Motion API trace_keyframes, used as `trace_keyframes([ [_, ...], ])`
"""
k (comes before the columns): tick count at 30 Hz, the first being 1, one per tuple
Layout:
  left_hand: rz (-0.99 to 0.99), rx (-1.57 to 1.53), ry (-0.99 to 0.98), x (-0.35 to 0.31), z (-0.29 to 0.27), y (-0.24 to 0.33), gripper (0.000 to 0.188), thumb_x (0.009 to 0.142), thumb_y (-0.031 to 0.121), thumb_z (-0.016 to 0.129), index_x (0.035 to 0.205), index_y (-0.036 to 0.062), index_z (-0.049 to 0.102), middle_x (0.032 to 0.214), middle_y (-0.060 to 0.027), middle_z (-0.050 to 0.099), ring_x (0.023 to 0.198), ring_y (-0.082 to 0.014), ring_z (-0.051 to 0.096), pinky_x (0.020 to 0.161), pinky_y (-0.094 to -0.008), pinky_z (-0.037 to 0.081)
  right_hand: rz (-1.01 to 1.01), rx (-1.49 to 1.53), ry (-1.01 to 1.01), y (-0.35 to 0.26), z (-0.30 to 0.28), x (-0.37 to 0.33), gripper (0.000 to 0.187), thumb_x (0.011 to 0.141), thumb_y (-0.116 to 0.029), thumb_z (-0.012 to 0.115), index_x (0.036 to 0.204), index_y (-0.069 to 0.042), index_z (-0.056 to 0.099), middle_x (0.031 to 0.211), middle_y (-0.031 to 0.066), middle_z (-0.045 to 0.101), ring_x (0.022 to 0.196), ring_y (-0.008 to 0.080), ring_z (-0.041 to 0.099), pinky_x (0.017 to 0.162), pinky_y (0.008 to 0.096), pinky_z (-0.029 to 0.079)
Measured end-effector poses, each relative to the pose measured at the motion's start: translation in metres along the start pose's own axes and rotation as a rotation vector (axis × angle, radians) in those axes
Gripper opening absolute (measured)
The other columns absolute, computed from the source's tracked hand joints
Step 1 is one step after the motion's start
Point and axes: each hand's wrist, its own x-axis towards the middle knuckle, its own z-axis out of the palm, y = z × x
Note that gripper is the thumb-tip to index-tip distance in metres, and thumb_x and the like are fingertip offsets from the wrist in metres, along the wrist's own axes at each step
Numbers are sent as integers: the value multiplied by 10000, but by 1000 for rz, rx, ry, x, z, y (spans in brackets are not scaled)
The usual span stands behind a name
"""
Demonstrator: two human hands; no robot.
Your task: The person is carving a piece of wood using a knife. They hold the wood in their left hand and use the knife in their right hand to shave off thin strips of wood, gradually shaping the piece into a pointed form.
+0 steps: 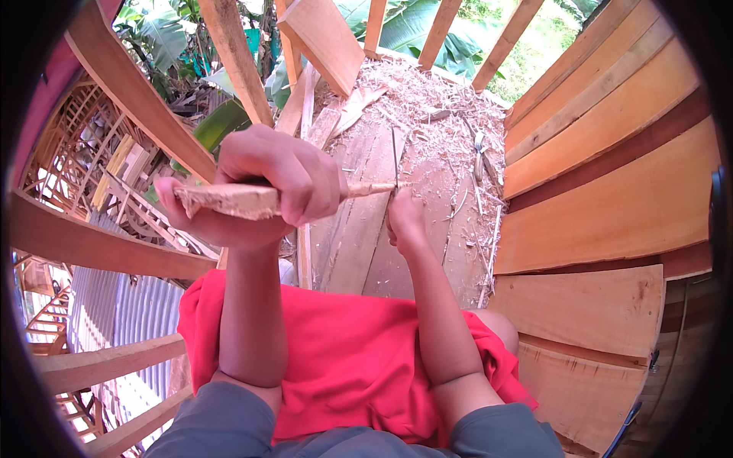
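My left hand (286,172) is raised in front of me, its fingers wrapped round a rough piece of wood (237,201). The wood's thick, raw end points left and its thinner end reaches right, to the blade. Lower and further right, my right hand (407,217) is closed on a knife whose handle the fingers mostly hide. The knife's thin dark blade (395,149) stands nearly upright and crosses the wood's thin end. A red cloth (343,351) lies over my lap beneath both forearms.
Curly wood shavings (450,95) cover the far part of the plank floor (366,252). A board (324,42) leans against the far posts. Open wooden rails (107,240) run along the left, with corrugated metal sheeting (130,309) below. A plank wall (603,210) rises at the right.
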Motion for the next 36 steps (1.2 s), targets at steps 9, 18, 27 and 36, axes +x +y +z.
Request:
trace_keyframes([
  [9,9,-85,79,-10,-23,2,759,770,832,261,610,101,385,510,-9,399,411,-143,376,482,-316,332,-308,-190,71,-3,3,11,582,915,-339,317,933,149,633,995,376,607,1041,465,581,962,465,409],
  [18,-34,-12,16,-1,-19,-2,618,820,759,413,632,172,454,510,61,430,453,-100,453,503,-270,380,-132,-153,137,25,-10,56,559,904,-315,315,1024,134,627,1074,362,594,1076,466,572,956,461,431],
  [27,7,-24,181,-14,-26,0,633,807,777,378,662,163,440,562,38,421,484,-124,427,537,-289,357,-327,-256,69,10,-14,50,606,909,-359,296,1027,137,624,1091,376,578,1111,486,541,1006,461,394],
  [36,11,-136,161,3,-11,-17,691,803,789,339,664,122,456,547,14,409,482,-141,423,524,-300,343,-271,-246,331,77,-54,129,579,940,-372,282,857,85,628,694,225,640,673,344,646,642,452,493],
])
